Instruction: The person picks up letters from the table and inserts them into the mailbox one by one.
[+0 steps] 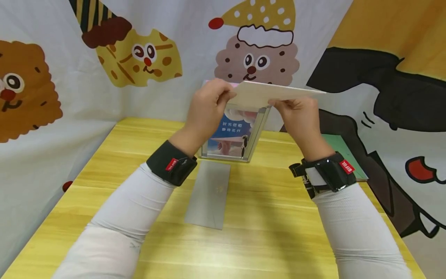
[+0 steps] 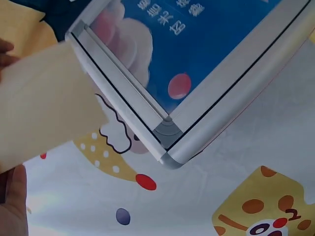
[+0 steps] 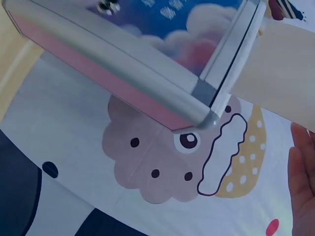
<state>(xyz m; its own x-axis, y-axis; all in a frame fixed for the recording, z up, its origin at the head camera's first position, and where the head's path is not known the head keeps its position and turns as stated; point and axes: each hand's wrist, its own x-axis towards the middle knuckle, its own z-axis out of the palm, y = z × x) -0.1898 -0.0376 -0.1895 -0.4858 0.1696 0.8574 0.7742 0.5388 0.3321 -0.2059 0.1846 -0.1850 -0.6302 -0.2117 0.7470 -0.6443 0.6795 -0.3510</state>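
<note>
A flat cream envelope [image 1: 258,93] is held up above the metal-framed box, one hand at each end. My left hand [image 1: 210,110] pinches its left end between thumb and fingers. Its lower right edge is pinched by my right hand [image 1: 299,120]. Behind and below stands the box [image 1: 228,135], with a silver frame, a blue front with white lettering and small keys [image 1: 244,145] hanging at the front. The box's top opening, if any, is hidden by the envelope. In the left wrist view the envelope [image 2: 44,103] appears beside the box's upper edge, apart from it.
A grey envelope [image 1: 209,193] with a small gold mark lies flat on the wooden table [image 1: 278,240], in front of the box. To the right, partly behind the right wrist, lies a green book or folder [image 1: 345,155]. A cartoon-printed curtain [image 1: 195,46] hangs behind the table.
</note>
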